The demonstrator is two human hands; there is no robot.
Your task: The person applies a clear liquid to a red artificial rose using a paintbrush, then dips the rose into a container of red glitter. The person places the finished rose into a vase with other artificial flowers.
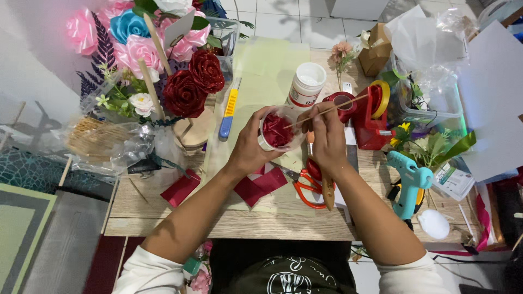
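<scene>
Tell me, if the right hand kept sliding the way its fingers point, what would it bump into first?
The right hand points up-left, holding a thin stick. Going on, it would probably first meet the small cup of red bits in the left hand, though depth is unclear.

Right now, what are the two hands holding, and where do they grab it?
The left hand holds a small clear cup of red glitter by its side. The right hand pinches a thin wooden stick near its lower end.

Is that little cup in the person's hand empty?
No. The clear cup in the left hand holds red glittery material.
</scene>
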